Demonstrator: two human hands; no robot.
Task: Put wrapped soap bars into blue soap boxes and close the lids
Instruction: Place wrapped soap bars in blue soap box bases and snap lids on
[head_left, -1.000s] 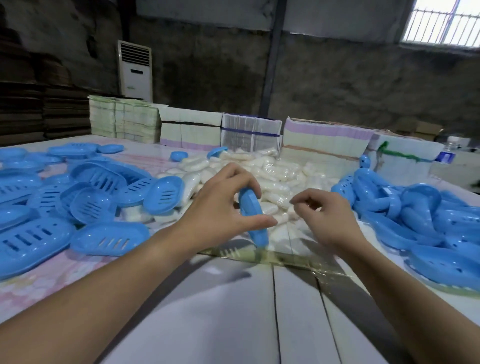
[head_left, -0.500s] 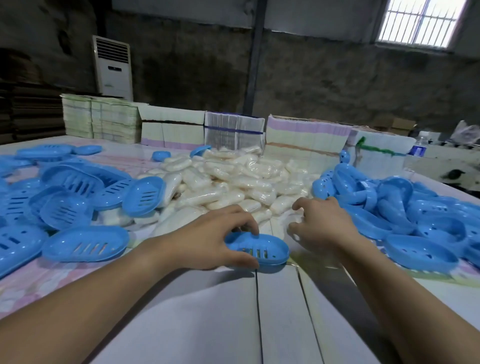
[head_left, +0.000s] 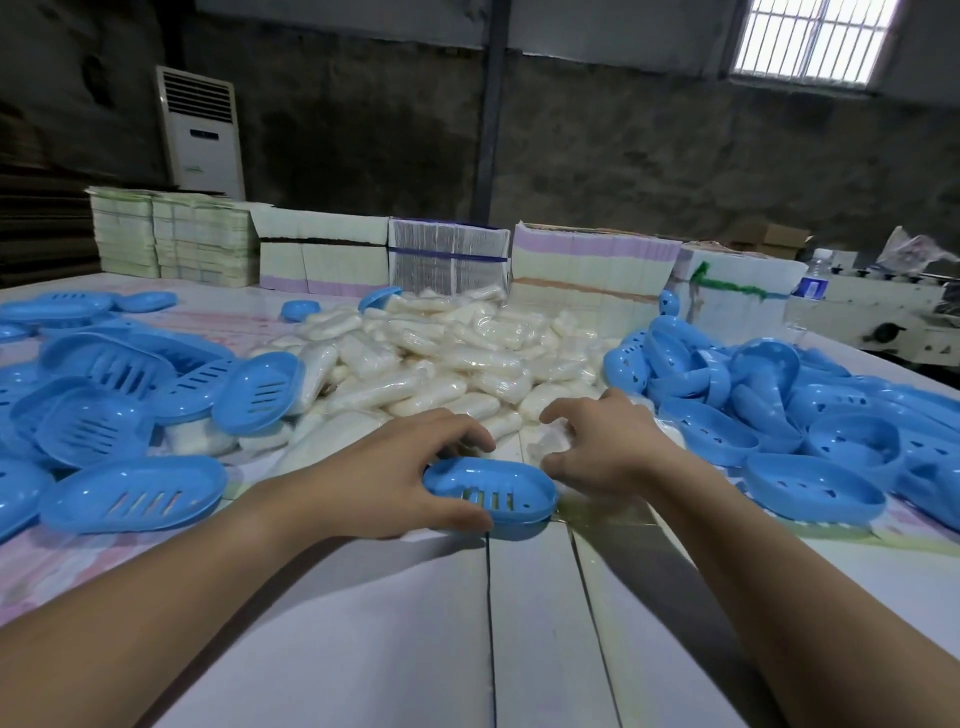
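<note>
Item: blue soap box (head_left: 491, 491), slotted oval shell, lying flat on the white tabletop (head_left: 363, 623), open side up, slots visible in its floor.

Grip, left hand (head_left: 395, 467): fingers curled over the far rim of the box, thumb along its near rim; the box is pinched between them and sits just right of the palm.

Grip, right hand (head_left: 597, 447): fingers curled downward at the near edge of the soap heap, directly beyond the right end of the box. A clear-wrapped soap bar (head_left: 553, 441) lies under the fingertips; whether the fingers have closed on it cannot be told.

Pile of wrapped soap bars (head_left: 441, 358): white bars in clear film, heaped just beyond both hands, between the two blue heaps.

Left heap of slotted blue shells (head_left: 130, 395): loose, overlapping, outward of the left forearm; one shell (head_left: 135, 493) lies flat nearest that arm.

Right heap of blue shells (head_left: 779, 405): stacked and tilted, outward of the right hand; one shell (head_left: 813, 493) lies just beside the right wrist.

Far edge, beyond the soap pile: bundled stacks of flat printed cartons (head_left: 592, 265). A water bottle (head_left: 813, 283) stands at the far right. A white floor-standing air conditioner (head_left: 202, 135) stands against the wall.
</note>
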